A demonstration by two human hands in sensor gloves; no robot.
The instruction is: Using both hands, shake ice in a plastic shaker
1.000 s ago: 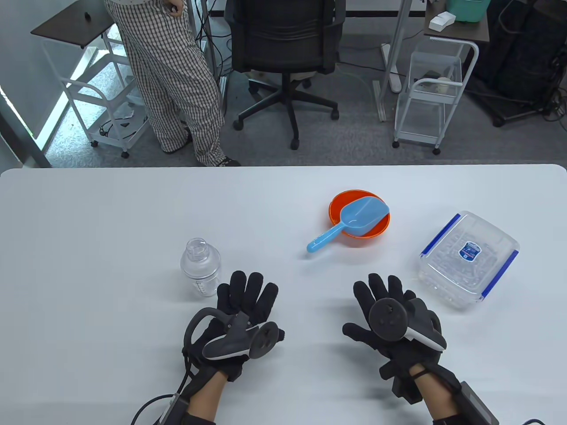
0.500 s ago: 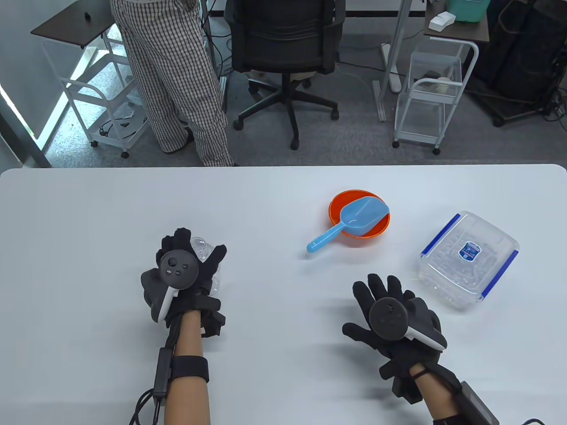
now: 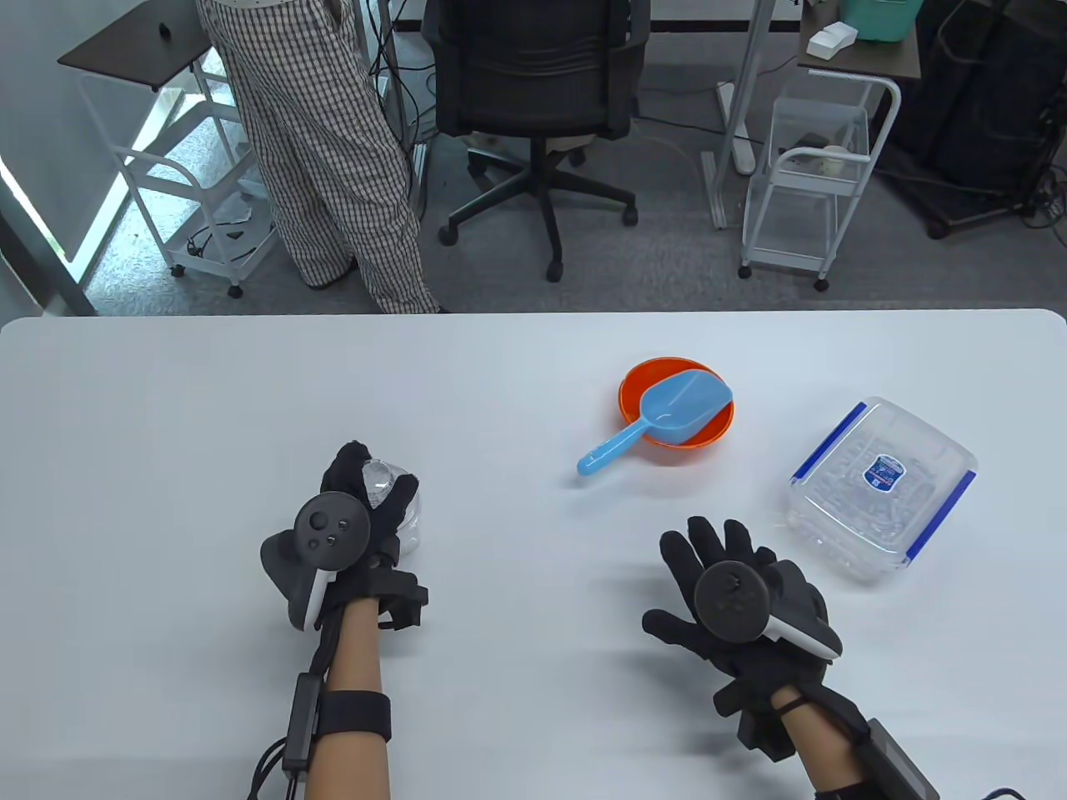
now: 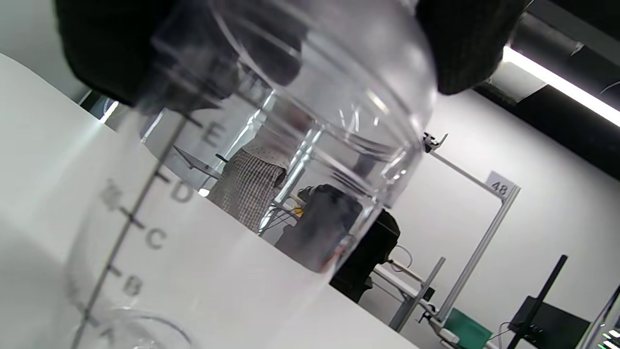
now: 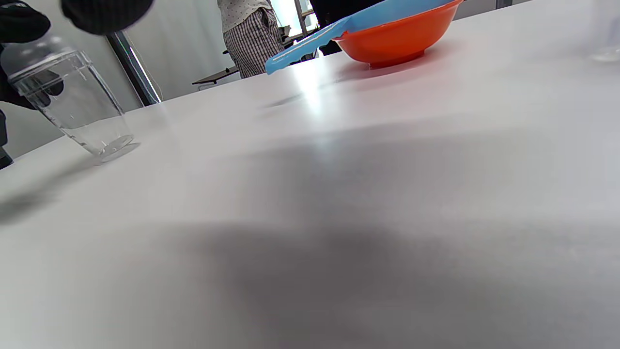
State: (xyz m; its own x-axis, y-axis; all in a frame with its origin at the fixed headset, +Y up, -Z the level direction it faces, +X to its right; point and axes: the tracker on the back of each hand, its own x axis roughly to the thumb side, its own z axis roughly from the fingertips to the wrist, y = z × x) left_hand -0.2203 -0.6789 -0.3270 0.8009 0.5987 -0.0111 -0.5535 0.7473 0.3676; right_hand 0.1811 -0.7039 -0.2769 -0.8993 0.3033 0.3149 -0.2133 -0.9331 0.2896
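Note:
The clear plastic shaker with its domed cap stands on the white table at the left. My left hand grips it around the upper body, fingers on one side and thumb on the other. In the left wrist view the shaker fills the frame, and no ice shows in it. In the right wrist view the shaker leans a little, base on the table. My right hand is open and empty, fingers spread, low over the table to the right.
A clear lidded box with blue clips lies at the right, close to my right hand. An orange bowl holds a blue scoop, handle pointing front-left. A person in checked trousers stands beyond the table's far edge.
My left hand moved from the table up to the shaker and closed around it; the shaker shifted slightly right. My right hand has hardly moved.

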